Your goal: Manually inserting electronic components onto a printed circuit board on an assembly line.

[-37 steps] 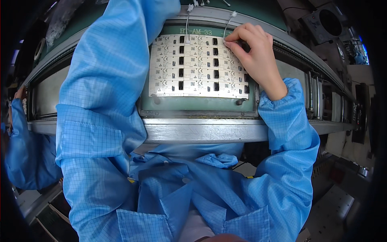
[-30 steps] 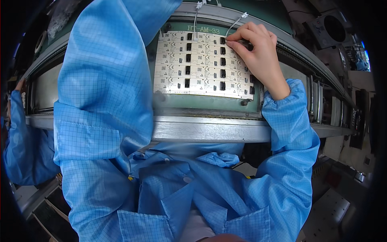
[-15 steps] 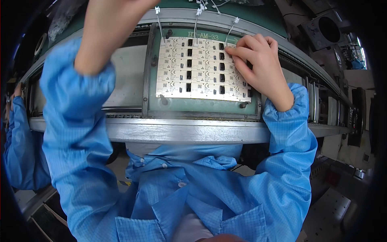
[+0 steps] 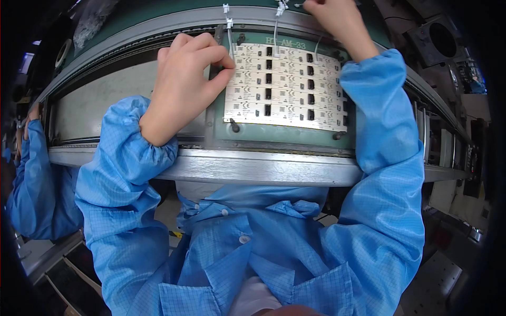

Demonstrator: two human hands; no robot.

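Nearest to us, the metal rail (image 4: pixel 263 167) runs along the front of the green plate (image 4: pixel 274 141), and the panel of white boards (image 4: pixel 287 90) lies flat on that plate, with dark knobs (image 4: pixel 234 126) by its lower corners. If a knob sits loose, we judge that a push from above could shift the panel, though we cannot tell how firmly any of them grips. Over the right side, our right sleeve (image 4: pixel 382 110) hangs close to the plate; the loose cloth could brush a black connector (image 4: pixel 310 84) or snag a wire. Our hands are well apart. The left hand (image 4: pixel 184 87) is at the panel's upper left edge, thumb and forefinger drawn close together beside the lower end of the left lead (image 4: pixel 230 38); whether they clamp its plug, we cannot see. Pressing there at a slant could leave the plug half seated or bend what lies under it. The middle lead (image 4: pixel 276 31) and the right lead (image 4: pixel 317 48) rise from the top row toward the far rail (image 4: pixel 179 25), so a forearm sweeping across could tug either one free. Farthest off, the right hand (image 4: pixel 340 21) reaches past the right lead, its fingertips near a loose white wire end (image 4: pixel 298 5); we cannot tell whether it holds anything, and grabbing blindly there could drag tangled plugs along.
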